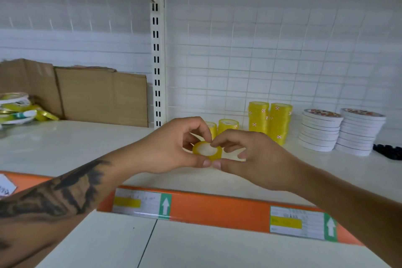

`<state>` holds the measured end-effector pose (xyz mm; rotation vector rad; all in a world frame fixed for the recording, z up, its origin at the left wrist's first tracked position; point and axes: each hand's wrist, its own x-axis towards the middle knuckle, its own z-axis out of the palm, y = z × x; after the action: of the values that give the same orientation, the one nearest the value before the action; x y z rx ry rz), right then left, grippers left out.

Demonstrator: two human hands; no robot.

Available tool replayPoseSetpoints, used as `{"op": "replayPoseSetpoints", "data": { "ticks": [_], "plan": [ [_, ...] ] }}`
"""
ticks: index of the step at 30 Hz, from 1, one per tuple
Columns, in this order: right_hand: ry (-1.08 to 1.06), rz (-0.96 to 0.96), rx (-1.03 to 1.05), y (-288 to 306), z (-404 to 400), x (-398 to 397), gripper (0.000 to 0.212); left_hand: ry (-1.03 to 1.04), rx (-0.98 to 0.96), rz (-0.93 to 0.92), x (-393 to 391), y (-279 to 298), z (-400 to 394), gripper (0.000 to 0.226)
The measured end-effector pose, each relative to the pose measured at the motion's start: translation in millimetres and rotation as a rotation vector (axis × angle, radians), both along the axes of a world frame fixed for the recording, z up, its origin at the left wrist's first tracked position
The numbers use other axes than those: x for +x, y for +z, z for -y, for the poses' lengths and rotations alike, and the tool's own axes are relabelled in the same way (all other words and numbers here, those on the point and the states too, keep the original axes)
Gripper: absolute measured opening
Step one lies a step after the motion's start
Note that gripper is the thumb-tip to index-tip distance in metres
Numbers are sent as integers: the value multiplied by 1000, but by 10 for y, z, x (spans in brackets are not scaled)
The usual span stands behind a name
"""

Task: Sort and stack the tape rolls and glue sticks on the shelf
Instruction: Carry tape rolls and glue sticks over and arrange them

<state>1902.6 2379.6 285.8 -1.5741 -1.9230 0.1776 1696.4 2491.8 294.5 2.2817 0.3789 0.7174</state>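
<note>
Head view shows a small yellow tape roll (207,150) held just above the white shelf (87,148), near the middle of its depth and a little right of the slotted upright post (157,61). The left hand (174,146) pinches the roll from its left side, thumb below and fingers (204,130) curled over the top; the right hand (256,156) pinches it from the right, thumb tip touching the left thumb under the roll and the forefinger meeting the roll's top edge. So both sets of fingers are closed narrowly on this one roll. Just behind the hands, two short yellow rolls (228,126) stand on the shelf, the left one partly hidden by the left hand. To their right, close to the wire-grid back wall (261,50), stand two taller stacks of yellow rolls (269,122) side by side. Further right are two stacks of flat white rolls (341,130), leaning slightly, and beyond them, at the right edge of the shelf, a black object (388,151) too cut off to identify. At the left back corner a flattened cardboard sheet (97,98) leans against the wall, with a loose pile of thin yellow and white tape rolls (19,107) in front of it. Along the shelf's front edge runs an orange price rail (217,209) carrying white labels with green arrows.
</note>
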Motion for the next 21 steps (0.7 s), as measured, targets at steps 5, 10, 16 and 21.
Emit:
{"op": "replayPoseSetpoints", "data": {
  "ticks": [5,10,16,21],
  "plan": [
    [67,-83,1,6,-190,-171,20,4,-62,39,-264,-53,-118,41],
    [5,-72,-26,31,-511,-366,14,349,226,-277,-692,-121,-308,59],
    [-259,7,37,199,-1260,-483,19,580,364,-756,-1205,-224,-656,91],
    [-329,83,-9,250,-1823,-558,19,513,203,-718,-1235,-286,-715,90]
  ]
}}
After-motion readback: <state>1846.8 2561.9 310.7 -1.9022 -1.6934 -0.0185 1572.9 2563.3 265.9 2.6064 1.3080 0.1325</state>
